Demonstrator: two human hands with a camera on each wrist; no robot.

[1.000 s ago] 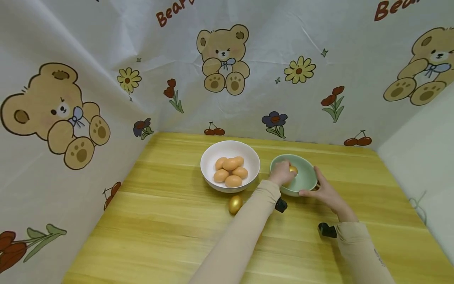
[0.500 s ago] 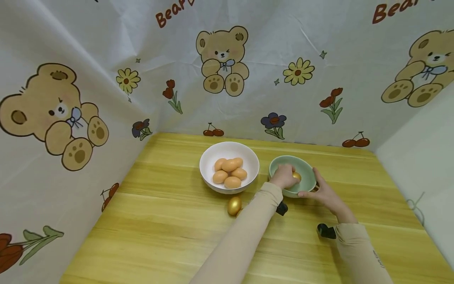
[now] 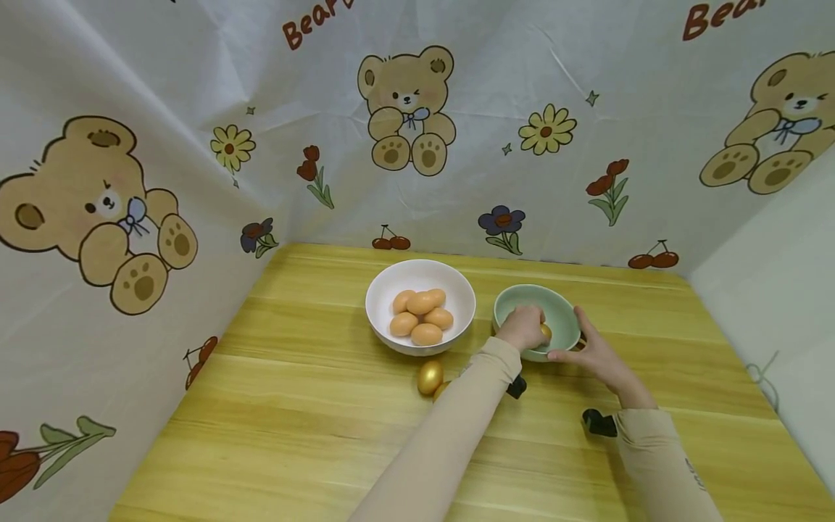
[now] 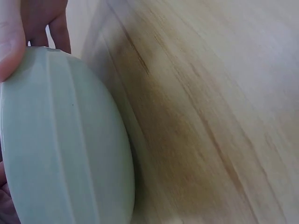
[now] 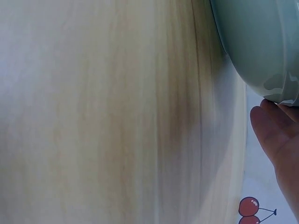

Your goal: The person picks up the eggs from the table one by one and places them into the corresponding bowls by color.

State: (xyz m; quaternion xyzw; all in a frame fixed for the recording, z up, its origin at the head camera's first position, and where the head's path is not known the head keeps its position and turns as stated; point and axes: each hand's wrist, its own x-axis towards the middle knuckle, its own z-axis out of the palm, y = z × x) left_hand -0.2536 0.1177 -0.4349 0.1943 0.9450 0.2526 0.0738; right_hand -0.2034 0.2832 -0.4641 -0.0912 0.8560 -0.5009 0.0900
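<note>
golden egg | in left hand | inside green bowl rim

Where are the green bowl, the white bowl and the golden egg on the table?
green bowl (image 3: 562, 310), head view, on its inner far wall.
white bowl (image 3: 390, 286), head view, on its bare inner left wall.
golden egg (image 3: 430, 377), head view, on the middle of its shell.

Egg bowl left of second bowl; loose egg before.
</note>
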